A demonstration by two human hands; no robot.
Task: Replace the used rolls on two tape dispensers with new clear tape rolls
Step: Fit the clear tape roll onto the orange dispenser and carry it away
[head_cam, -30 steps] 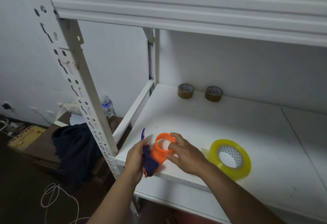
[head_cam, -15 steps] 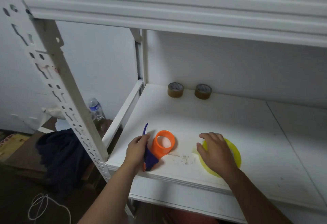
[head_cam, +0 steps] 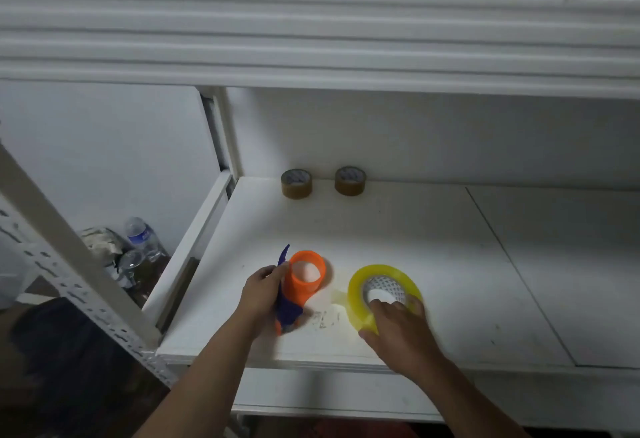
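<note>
The orange plastic tape dispenser with a purple handle and blade guard (head_cam: 298,285) stands at the front left of the white shelf board (head_cam: 450,264), its round drum bare and empty of any roll; the left hand (head_cam: 263,294) is wrapped around the purple handle, fingers curled shut upon it, thumb at the top beside the drum. Just right of the dispenser, close but apart from it, lies the new clear tape roll with a yellowish tint and a white patterned core (head_cam: 384,290); it is tilted, its far edge raised toward the camera; the right hand (head_cam: 398,330) grips its near rim, fingers hooked into the core opening and thumb pressed against the outer face, pinching the roll wall between them.

Step in hand, as judged: picking up the new roll for fitting on the first dispenser; no roll is yet mounted. The next move calls for lifting the roll, aligning its core squarely with the drum, and pressing it on while the left hand steadies the dispenser; a skewed core may jam.

Far behind the dispenser, against the back wall, stand two small brown tape rolls (head_cam: 296,183) side by side; a second dispenser is not in view.
</note>
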